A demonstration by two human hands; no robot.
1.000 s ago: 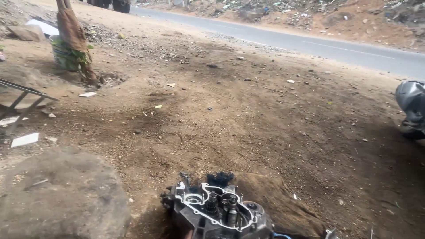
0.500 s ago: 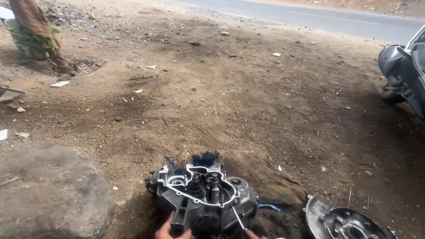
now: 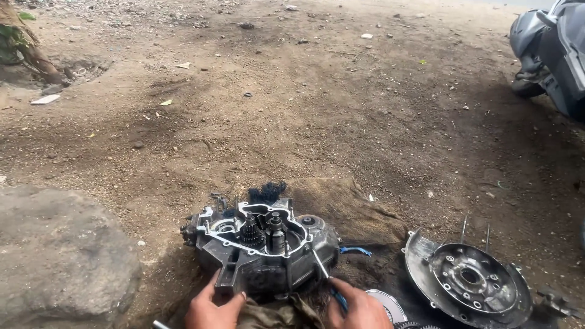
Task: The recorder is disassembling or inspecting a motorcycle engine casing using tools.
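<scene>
Bottom edge of view, near the person: left hand [image 3: 214, 309] pressed against the near lower face of the open engine case [image 3: 262, 253], fingers spread flat on the metal, not wrapped round anything. Right hand [image 3: 361, 309] just right of it, fingers curled shut around a screwdriver [image 3: 326, 275] with a blue handle, its thin shaft angling up-left so the tip meets the right near side of the case. A grimy rag [image 3: 277, 314] lies between the two hands, under the case's near edge. The engine case sits on the dirt ground [image 3: 317, 116] at lower centre, open side up, gears [image 3: 261, 230] and shafts showing inside the silver gasket rim; a dark frayed tuft sticks up at its far edge. A worn brown sack [image 3: 350, 207] lies under and behind the case. Right of the case, a short blue-handled tool [image 3: 355, 250] on the ground, then a round metal cover [image 3: 469, 280], dished side up, near the lower right corner; a smaller round disc [image 3: 384, 303] partly hidden by the right hand. Left, a big grey rock [image 3: 58, 256] beside the case, apart from it. Farther out, bare dirt with scattered pebbles and scraps. Far left corner, base of a tree trunk [image 3: 24, 45]. Far right corner, part of a grey scooter [image 3: 548, 49].
</scene>
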